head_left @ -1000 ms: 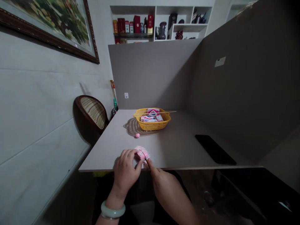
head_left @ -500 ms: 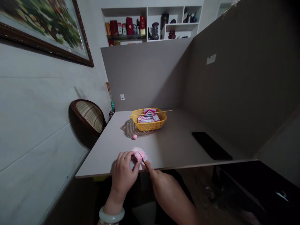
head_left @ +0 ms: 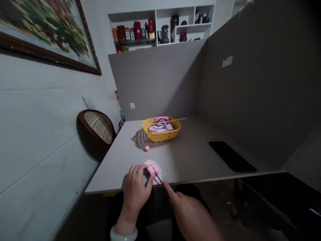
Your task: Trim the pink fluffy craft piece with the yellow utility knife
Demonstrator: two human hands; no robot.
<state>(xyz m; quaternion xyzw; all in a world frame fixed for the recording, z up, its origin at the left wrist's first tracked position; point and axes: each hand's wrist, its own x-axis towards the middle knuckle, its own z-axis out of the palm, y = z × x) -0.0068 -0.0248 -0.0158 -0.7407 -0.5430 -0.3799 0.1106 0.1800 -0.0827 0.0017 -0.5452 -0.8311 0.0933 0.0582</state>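
Observation:
My left hand [head_left: 136, 188] grips a small pink block [head_left: 152, 170] on the table's near edge, its fingers curled over the block. A pale pink fluffy tuft [head_left: 155, 165] spreads under and around the block. My right hand [head_left: 192, 214] pinches a small knife [head_left: 157, 177] with a thin dark blade and orange handle. The blade rests on the pink block, and its tip is hidden against the block. A jade bangle [head_left: 123, 236] circles my left wrist.
A yellow plastic basket [head_left: 161, 134] holds pink-and-white boxes, with a wooden skewer across it. It stands on a woven mat [head_left: 141, 140] beside a small pink ball [head_left: 146, 148]. A black phone [head_left: 232, 156] lies on the grey table [head_left: 190, 150]. A round-backed chair [head_left: 96, 134] stands left.
The head view has shifted slightly. My right hand and the knife handle sit a little lower and further right, while the blade stays on the pink block.

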